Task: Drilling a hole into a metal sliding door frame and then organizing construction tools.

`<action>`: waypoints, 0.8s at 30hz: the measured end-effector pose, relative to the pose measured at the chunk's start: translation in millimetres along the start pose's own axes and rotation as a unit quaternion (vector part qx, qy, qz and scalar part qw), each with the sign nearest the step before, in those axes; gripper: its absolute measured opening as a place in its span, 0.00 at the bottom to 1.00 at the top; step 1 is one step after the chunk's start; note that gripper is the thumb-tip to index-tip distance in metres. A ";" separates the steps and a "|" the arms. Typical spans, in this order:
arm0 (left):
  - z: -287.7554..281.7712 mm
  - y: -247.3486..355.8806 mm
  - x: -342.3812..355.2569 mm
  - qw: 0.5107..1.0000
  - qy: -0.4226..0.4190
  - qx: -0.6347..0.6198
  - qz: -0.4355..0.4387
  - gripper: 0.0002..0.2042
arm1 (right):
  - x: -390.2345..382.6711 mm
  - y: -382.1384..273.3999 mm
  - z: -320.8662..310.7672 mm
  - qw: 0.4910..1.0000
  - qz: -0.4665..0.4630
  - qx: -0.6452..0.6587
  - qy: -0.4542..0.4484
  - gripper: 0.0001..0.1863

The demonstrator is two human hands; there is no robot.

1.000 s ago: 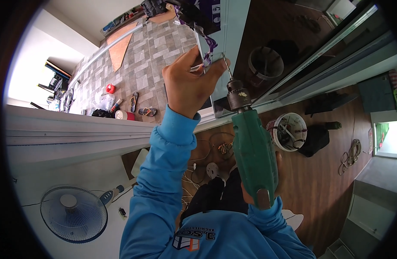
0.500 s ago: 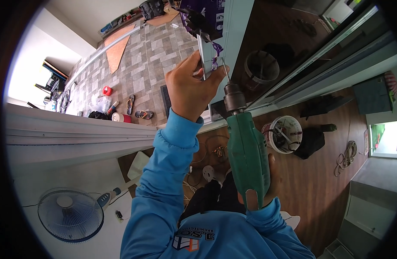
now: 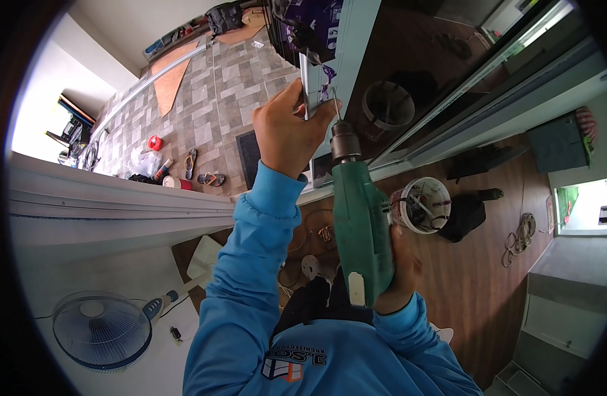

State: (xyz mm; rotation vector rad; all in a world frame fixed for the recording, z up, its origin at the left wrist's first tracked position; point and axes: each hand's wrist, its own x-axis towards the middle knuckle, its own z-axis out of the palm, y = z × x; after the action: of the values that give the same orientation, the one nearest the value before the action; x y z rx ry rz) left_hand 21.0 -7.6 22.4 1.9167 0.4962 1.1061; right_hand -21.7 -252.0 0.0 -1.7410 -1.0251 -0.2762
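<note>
My left hand (image 3: 287, 135) is raised and closed around a thin grey metal strip (image 3: 304, 82) held against a pale door frame (image 3: 356, 39). My right hand (image 3: 397, 277) grips the handle of a green power drill (image 3: 359, 224). The drill's dark chuck (image 3: 344, 140) points up beside my left hand's fingers. Its bit runs up next to the strip. Both arms wear blue sleeves.
Far below lie a tiled floor (image 3: 211, 112) with sandals (image 3: 211, 178) and cans, and a wooden floor (image 3: 475, 264) with a white bucket of tools (image 3: 420, 204), a black bag (image 3: 463, 216) and coiled rope (image 3: 518, 237). A blue fan (image 3: 102, 328) stands at lower left beside a white ledge (image 3: 112, 211).
My left hand and the drill have shifted slightly up toward the frame. The grip on both stays the same.
</note>
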 end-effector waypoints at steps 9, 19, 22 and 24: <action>-5.8 1.9 -0.9 0.995 -0.030 0.086 -0.031 0.15 | 15.8 -14.0 -15.0 0.996 -0.016 -0.059 -0.058 0.46; -1.3 -2.5 -2.1 0.998 0.004 0.055 0.016 0.14 | 18.0 -11.5 -12.7 0.997 -0.025 -0.056 -0.038 0.46; 0.5 -3.2 -1.7 0.999 0.016 0.023 0.028 0.14 | 19.6 -16.2 -11.8 0.997 -0.031 -0.065 -0.041 0.46; 0.8 -1.8 -1.3 0.999 0.017 0.005 0.029 0.14 | 20.7 -18.5 -12.0 0.996 -0.036 -0.074 -0.035 0.47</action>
State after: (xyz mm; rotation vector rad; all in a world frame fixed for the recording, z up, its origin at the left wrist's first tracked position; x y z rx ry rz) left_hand 21.1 -7.8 20.1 1.9338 0.4677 1.1769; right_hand -19.5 -250.3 30.1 -1.8607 -1.1439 -0.3454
